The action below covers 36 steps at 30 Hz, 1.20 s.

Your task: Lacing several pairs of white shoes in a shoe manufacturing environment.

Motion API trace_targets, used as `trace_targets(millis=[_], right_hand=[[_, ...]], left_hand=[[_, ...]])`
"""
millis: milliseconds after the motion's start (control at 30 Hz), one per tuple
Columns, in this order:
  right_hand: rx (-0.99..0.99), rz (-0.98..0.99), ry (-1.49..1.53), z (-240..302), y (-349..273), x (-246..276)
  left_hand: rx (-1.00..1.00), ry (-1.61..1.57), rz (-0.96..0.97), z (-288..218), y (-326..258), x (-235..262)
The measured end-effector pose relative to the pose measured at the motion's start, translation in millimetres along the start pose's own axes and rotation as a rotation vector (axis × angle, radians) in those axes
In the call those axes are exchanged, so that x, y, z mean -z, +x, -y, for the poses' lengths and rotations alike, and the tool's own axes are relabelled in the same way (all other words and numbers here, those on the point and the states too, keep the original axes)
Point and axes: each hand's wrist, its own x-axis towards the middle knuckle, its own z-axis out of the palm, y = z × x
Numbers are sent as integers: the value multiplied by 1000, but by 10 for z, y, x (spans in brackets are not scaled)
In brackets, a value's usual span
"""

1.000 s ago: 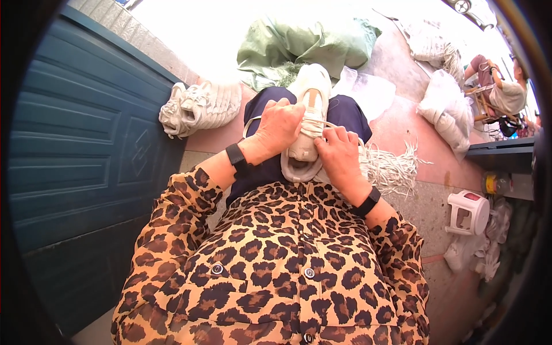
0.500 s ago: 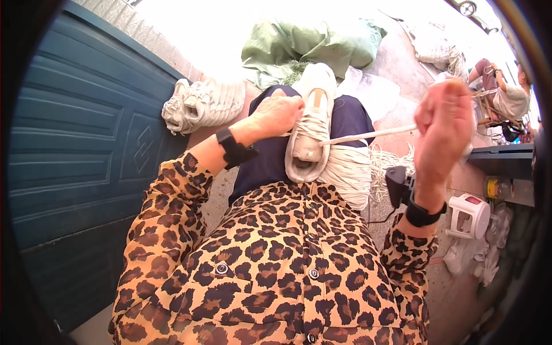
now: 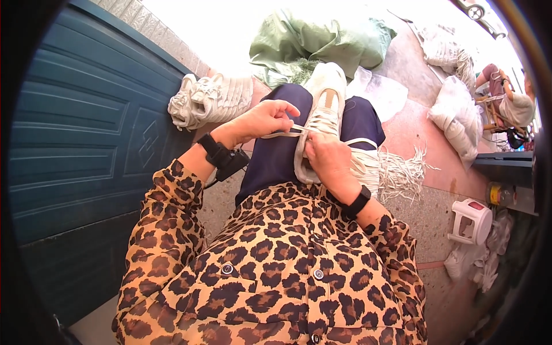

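A cream sneaker (image 3: 325, 109) rests toe-away on my lap, over dark blue trousers. My left hand (image 3: 265, 119) pinches a flat white shoelace (image 3: 286, 133) that runs sideways from the shoe's eyelets. My right hand (image 3: 326, 159) presses on the shoe's tongue area near the heel end and grips the lace there. Both wrists wear black bands. A bundle of loose white laces (image 3: 402, 172) lies by my right knee.
A pile of pale sneakers (image 3: 210, 99) leans against the blue panelled door (image 3: 86, 144) on my left. A green sack (image 3: 319, 43) lies ahead, white sacks (image 3: 460, 115) to the right. Another person (image 3: 506, 103) sits far right. A small white plastic stool (image 3: 471, 221) stands nearby.
My right hand, which had pulled the lace out far to the right, has come back onto the shoe. My left hand now draws the lace toward the left.
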Motion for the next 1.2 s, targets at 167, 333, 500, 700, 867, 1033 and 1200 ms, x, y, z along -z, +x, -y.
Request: trace_targets(millis=[167,333,500,700,867,1033,1200], right_hand=[[197,84,-243,56,92,-79],[347,325,-396,88,207,30],[-202,835,1172,132,385,991],[311,468,2198,340,433,2202],[182,324,1600,278,563,2119],[-195,-344,1766,-551,640,2076],[-500,-327,1637,-999,328,1495]], left_hand=[[55,-181,-46,18,0,-17],[107,-326,-19,31,45,34],[120,-431,-6,65,62,45],[-135,248,-5,-283,185,-297],[-215,174,533,-678,227,-422],[-290,-400,275,-551,335,-24],[-177,-1190,-446,-311,238,793]])
